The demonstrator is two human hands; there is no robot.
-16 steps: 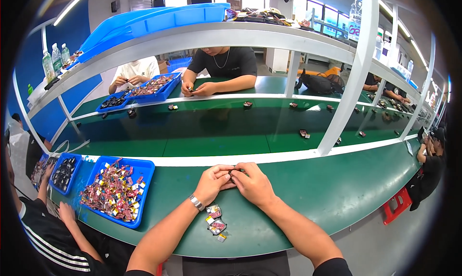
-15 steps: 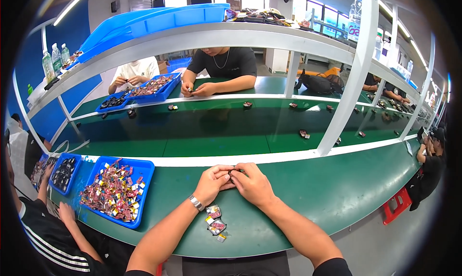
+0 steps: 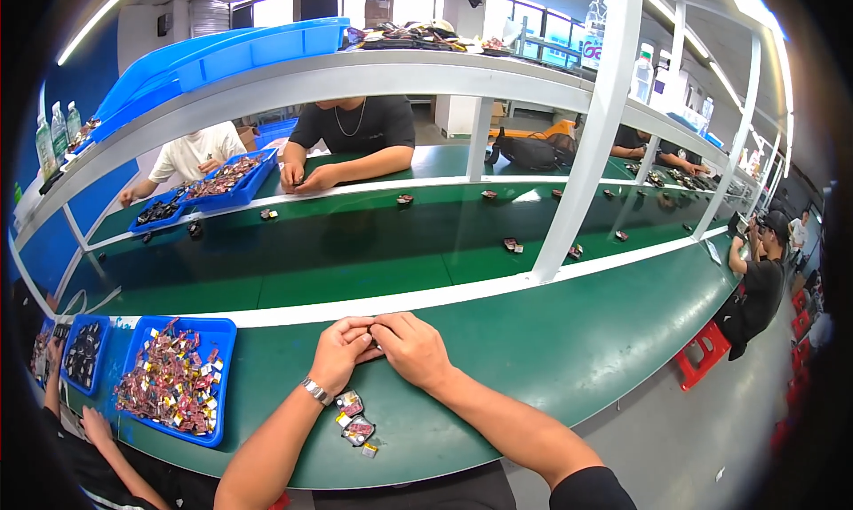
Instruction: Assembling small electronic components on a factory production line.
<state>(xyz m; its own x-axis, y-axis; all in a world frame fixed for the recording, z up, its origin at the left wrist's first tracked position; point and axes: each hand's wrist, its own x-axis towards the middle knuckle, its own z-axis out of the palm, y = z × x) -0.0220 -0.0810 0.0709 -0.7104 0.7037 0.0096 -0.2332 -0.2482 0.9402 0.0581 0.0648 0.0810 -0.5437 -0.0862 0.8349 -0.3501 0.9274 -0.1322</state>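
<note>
My left hand (image 3: 342, 350) and my right hand (image 3: 407, 346) meet over the green table (image 3: 569, 350), fingertips pinched together on one small dark part that is mostly hidden between them. A silver watch sits on my left wrist. Just below my left wrist lie a few small red-and-silver parts (image 3: 354, 417) in a loose cluster. A blue tray (image 3: 218, 381) heaped with several small red and yellow parts stands to my left.
A dark green conveyor belt (image 3: 355, 252) carries scattered small parts beyond a white strip. Other people work across the belt and at my left, where a second blue tray (image 3: 86, 354) sits. White shelf posts (image 3: 586, 146) rise in front. A red stool (image 3: 708, 354) stands at right.
My hands stay joined at the same spot; only the fingers shift slightly on the small part.
</note>
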